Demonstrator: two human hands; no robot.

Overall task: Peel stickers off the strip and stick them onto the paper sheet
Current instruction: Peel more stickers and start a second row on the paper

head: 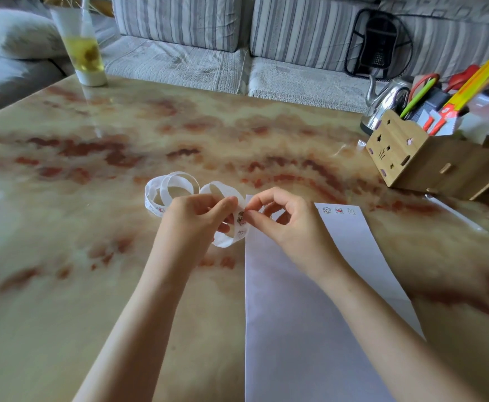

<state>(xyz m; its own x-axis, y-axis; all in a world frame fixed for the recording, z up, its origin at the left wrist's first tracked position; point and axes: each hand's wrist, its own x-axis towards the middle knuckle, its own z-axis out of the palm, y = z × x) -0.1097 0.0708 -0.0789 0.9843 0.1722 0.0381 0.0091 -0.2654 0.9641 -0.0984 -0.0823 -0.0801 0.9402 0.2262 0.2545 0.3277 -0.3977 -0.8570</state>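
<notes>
Marble-patterned, the table [121, 158] before a striped sofa [179, 24] carries the paper sheet [295, 329] at its near edge, with a few stickers [339, 210] set along the sheet's far edge. The curled strip [224, 190] is held up just beside the sheet's far left corner, probably so that a peeled sticker need travel little. It is gripped by the left hand [191, 224] with curled fingers, while one sticker [241, 217] on it is pinched narrowly between thumb and forefinger of the right hand [286, 224].
</notes>
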